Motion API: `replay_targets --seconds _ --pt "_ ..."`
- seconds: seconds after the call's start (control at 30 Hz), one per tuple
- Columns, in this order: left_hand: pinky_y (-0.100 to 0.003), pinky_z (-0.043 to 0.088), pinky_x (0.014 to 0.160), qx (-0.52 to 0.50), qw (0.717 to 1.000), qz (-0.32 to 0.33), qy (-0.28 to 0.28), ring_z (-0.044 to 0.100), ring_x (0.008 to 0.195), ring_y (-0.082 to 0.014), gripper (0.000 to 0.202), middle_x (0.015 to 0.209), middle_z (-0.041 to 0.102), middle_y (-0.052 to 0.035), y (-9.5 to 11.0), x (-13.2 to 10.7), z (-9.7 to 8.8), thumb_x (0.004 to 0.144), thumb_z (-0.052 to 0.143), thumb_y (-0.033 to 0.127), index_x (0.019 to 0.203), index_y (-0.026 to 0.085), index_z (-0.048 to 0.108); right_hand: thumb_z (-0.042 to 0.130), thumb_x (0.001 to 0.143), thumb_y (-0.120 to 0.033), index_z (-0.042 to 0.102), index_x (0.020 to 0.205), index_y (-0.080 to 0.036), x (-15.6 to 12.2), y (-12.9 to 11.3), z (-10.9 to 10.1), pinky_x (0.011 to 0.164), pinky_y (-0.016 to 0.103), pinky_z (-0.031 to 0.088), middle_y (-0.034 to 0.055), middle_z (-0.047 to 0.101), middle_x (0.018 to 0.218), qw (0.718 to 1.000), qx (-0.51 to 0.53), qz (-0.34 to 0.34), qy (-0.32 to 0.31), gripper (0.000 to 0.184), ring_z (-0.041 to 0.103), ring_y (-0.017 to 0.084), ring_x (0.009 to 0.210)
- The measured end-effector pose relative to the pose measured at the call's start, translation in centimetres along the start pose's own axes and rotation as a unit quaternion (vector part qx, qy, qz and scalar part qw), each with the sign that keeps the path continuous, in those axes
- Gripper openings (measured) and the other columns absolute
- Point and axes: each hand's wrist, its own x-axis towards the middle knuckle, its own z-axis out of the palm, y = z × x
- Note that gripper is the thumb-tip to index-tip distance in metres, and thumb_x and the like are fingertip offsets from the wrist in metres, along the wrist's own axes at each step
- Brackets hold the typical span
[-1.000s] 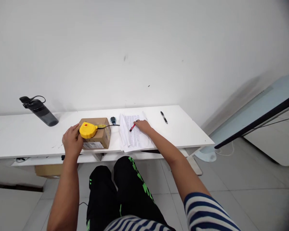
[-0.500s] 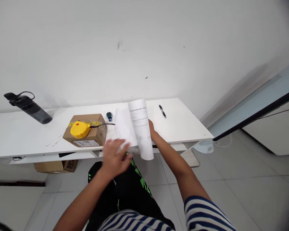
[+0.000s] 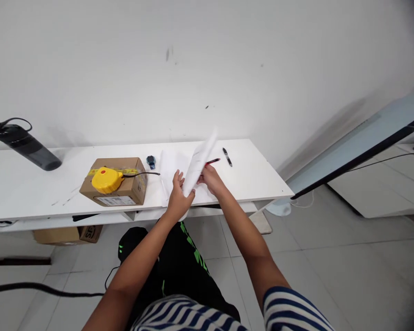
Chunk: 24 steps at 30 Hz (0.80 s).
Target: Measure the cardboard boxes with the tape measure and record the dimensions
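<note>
My left hand (image 3: pixel 180 200) is closed around the lower left edge of a printed sheet of paper (image 3: pixel 200 158), which stands tilted and slightly curled above the desk. A red pen (image 3: pixel 213 161) sticks out of my right hand (image 3: pixel 211 179), whose fingers are closed beside the sheet's right side; whether they touch the paper is hard to see. More white paper (image 3: pixel 168 165) lies flat on the desk under and left of the raised sheet. To the right of my hands a black pen (image 3: pixel 227 157) rests on the desk.
The narrow white desk (image 3: pixel 258 179) runs along a wall. On its left stand a cardboard box (image 3: pixel 113 201) with a yellow tape measure (image 3: pixel 106 179) on top, a blue watch (image 3: pixel 151 162) and a dark bottle (image 3: pixel 27 147). Another carton (image 3: pixel 62 236) sits beneath.
My left hand has moved forward and taken hold of the paper. The sheet has swung upright and tilted right. The red pen in my right hand has come into sight.
</note>
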Motion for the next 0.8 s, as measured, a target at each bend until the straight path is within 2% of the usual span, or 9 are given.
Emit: replay_targets --seconds 0.1,0.27,0.37,0.43,0.5,0.57,0.63,0.73,0.8 --pt "-0.047 0.045 0.103 -0.12 0.99 -0.069 -0.01 0.058 0.12 -0.0306 0.071 0.13 0.06 -0.0143 1.1 0.6 -0.8 0.077 0.072 0.044 0.138 0.02 0.044 0.056 0.086 -0.063 0.055 0.108 -0.023 -1.7 -0.9 -0.1 0.06 0.029 0.05 0.0086 0.074 0.097 0.999 0.048 -0.01 -0.022 0.045 0.068 0.017 0.068" --pt "-0.048 0.049 0.099 -0.316 0.93 -0.159 -0.097 0.061 0.116 -0.0314 0.07 0.123 0.065 -0.0152 1.8 1.7 -0.8 0.083 0.052 0.07 0.131 0.019 0.051 0.051 0.093 -0.055 0.053 0.121 -0.027 -3.5 -0.9 0.0 0.074 0.032 0.053 0.0085 0.068 0.122 0.987 -0.054 -0.154 -0.016 0.04 0.068 0.02 0.097" --pt "-0.046 0.039 0.11 -0.21 0.967 -0.139 0.038 0.046 0.135 -0.0283 0.069 0.14 0.054 -0.014 1.3 2.1 -1.1 0.089 0.035 0.071 0.136 0.023 0.046 0.044 0.098 -0.042 0.049 0.131 -0.027 -2.8 0.6 0.2 0.09 0.037 0.05 0.0091 0.061 0.133 0.963 -0.184 -0.198 -0.017 0.037 0.062 0.022 0.113" --pt "-0.046 0.03 0.117 -0.058 0.982 -0.053 0.171 0.034 0.143 -0.0258 0.064 0.15 0.041 -0.0138 1.1 1.8 -1.7 0.093 0.034 0.065 0.142 0.023 0.039 0.041 0.097 -0.03 0.049 0.134 -0.024 -1.9 2.2 0.4 0.096 0.041 0.048 0.0117 0.061 0.13 0.932 -0.31 -0.188 -0.023 0.038 0.06 0.024 0.116" --pt "-0.048 0.024 0.119 0.103 0.969 0.072 0.213 0.029 0.145 -0.0264 0.06 0.153 0.035 -0.0158 1.3 1.0 -2.4 0.096 0.035 0.057 0.142 0.02 0.039 0.038 0.095 -0.021 0.052 0.134 -0.019 -1.3 4.0 0.7 0.096 0.043 0.046 0.0142 0.063 0.126 0.888 -0.428 -0.16 -0.044 0.041 0.06 0.026 0.114" --pt "-0.049 0.024 0.118 0.25 0.942 0.176 0.136 0.029 0.145 -0.029 0.053 0.152 0.038 -0.0163 1.6 -0.1 -2.9 0.096 0.04 0.051 0.138 0.019 0.046 0.039 0.094 -0.018 0.055 0.131 -0.017 -0.9 5.6 1.0 0.096 0.043 0.046 0.0149 0.065 0.123 0.848 -0.503 -0.154 -0.067 0.04 0.06 0.027 0.112" --pt "-0.049 0.028 0.116 0.371 0.903 0.216 -0.001 0.033 0.143 -0.0297 0.046 0.148 0.045 -0.0134 1.6 -1.1 -2.9 0.096 0.044 0.044 0.135 0.022 0.052 0.043 0.093 -0.019 0.057 0.128 -0.017 -0.5 6.9 1.1 0.099 0.042 0.044 0.014 0.065 0.123 0.822 -0.535 -0.178 -0.076 0.038 0.059 0.027 0.114" --pt "-0.049 0.035 0.112 0.48 0.851 0.153 -0.147 0.042 0.138 -0.029 0.045 0.144 0.052 -0.01 0.4 -1.8 -2.7 0.096 0.043 0.034 0.139 0.025 0.049 0.041 0.094 -0.016 0.056 0.131 -0.016 0.6 7.7 0.5 0.1 0.038 0.043 0.0132 0.063 0.128 0.814 -0.54 -0.205 -0.065 0.04 0.058 0.024 0.117" --pt "-0.052 0.033 0.112 0.514 0.836 0.099 -0.164 0.043 0.138 -0.0296 0.048 0.147 0.051 -0.0103 -0.9 -1.5 -2.8 0.096 0.041 0.033 0.143 0.024 0.046 0.036 0.095 -0.014 0.053 0.135 -0.015 1.8 7.4 -0.2 0.096 0.035 0.046 0.0137 0.062 0.13 0.811 -0.548 -0.2 -0.047 0.043 0.06 0.023 0.115"
